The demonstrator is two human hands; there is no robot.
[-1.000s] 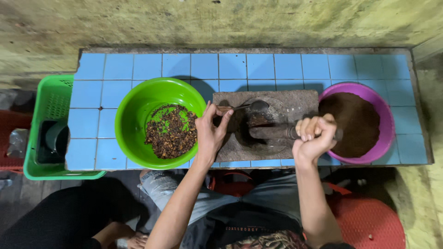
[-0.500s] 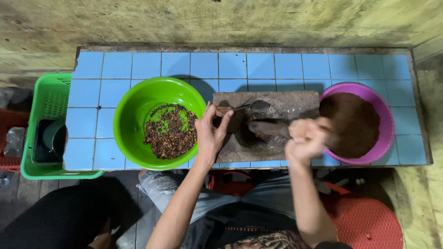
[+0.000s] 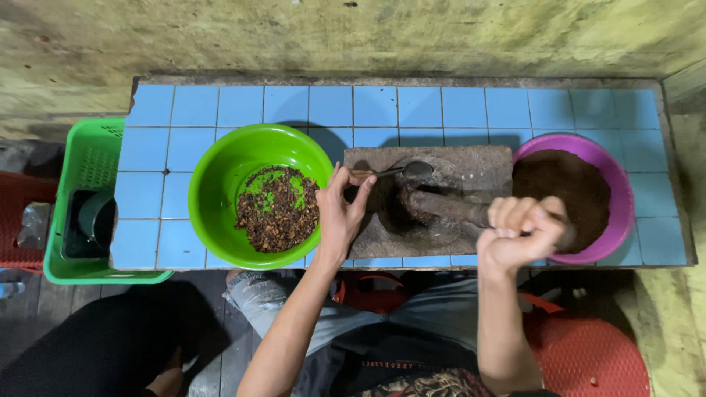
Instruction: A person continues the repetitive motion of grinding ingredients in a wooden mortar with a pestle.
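Observation:
A flat grey grinding stone [image 3: 471,165] lies on the blue tiled counter [image 3: 382,106]. My right hand [image 3: 518,231] is closed around the near end of a stone pestle [image 3: 441,208], whose head rests in the stone's dark hollow. My left hand [image 3: 340,213] holds a metal spoon [image 3: 408,170] by its handle, the spoon's bowl lying on the stone's upper part. Left of the stone stands a green bowl [image 3: 220,176] with coarse dark brown bits and green flecks [image 3: 278,209]. On the right, a purple bowl [image 3: 618,184] holds fine dark brown ground matter [image 3: 566,187].
A green plastic basket [image 3: 77,169] with a dark container inside stands off the counter's left end, beside a red crate [image 3: 22,220]. A rough yellowish wall [image 3: 353,37] rises behind the counter. A red plastic stool [image 3: 588,353] shows under my legs.
My right hand with the pestle has swung about over the stone and sits a little lower and nearer now. My left hand keeps the spoon at the stone's left side.

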